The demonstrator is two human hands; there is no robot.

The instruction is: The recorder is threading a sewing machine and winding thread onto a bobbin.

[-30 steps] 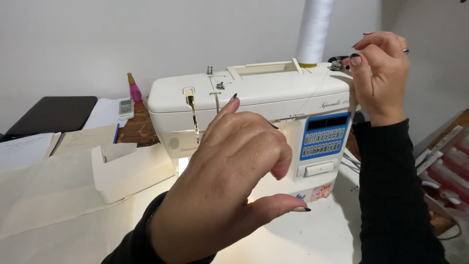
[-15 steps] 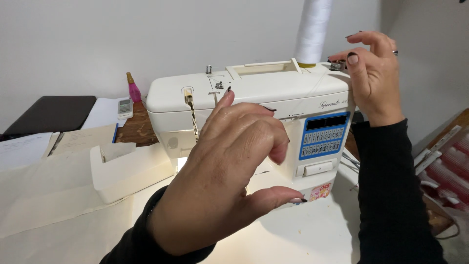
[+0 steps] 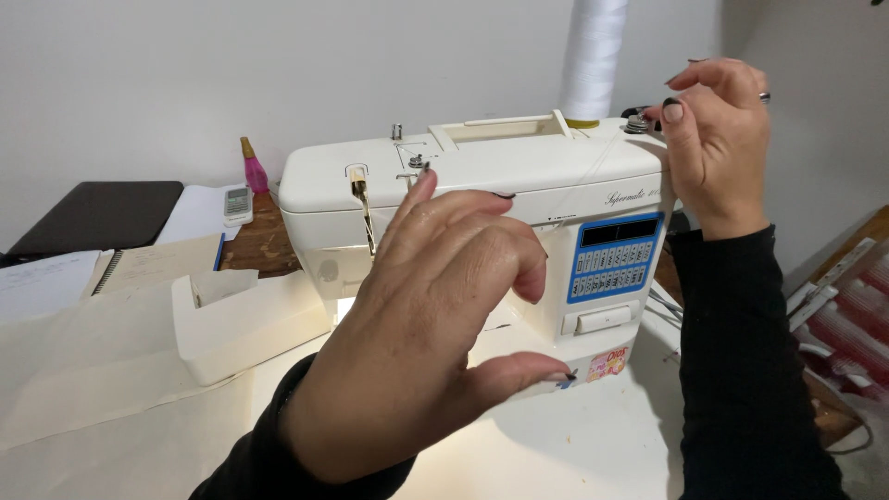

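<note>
Cream plastic sewing machine [image 3: 519, 185] stands on the pale table [image 3: 593, 444], its blue button panel [image 3: 616, 259] facing the person. Work light glows under the arm.

Left hand [image 3: 435, 343], black sleeve, is raised in front of the machine body. Index fingertip points up to the small metal thread guide [image 3: 417, 162] on the top deck, touching it or just short of it; cannot tell which. Grip is apart: thumb stretched out low toward the sticker at the machine's base, other fingers curled loosely, nothing clamped between them.

Right hand [image 3: 718, 148], ring on one finger, is at the machine's far top corner. Thumb and forefinger are together, pinched at the small metal bobbin [image 3: 637, 122] sitting on the winder post. The bobbin lies at the fingertips, just left of the thumb nail. Whether the grip is closed on the bobbin itself or on thread beside it, I cannot tell.

A fine pale thread [image 3: 593, 176] runs slantwise across the machine top from the bobbin corner toward the front. Tall white thread cone [image 3: 593, 56] rises just behind the machine, near the right hand.

Left of the machine: a detached cream plastic tray [image 3: 245, 324], a spiral notebook [image 3: 153, 264], a dark flat case [image 3: 102, 213], a small white remote [image 3: 238, 202], a pink bottle with a tan nozzle [image 3: 253, 168].
</note>
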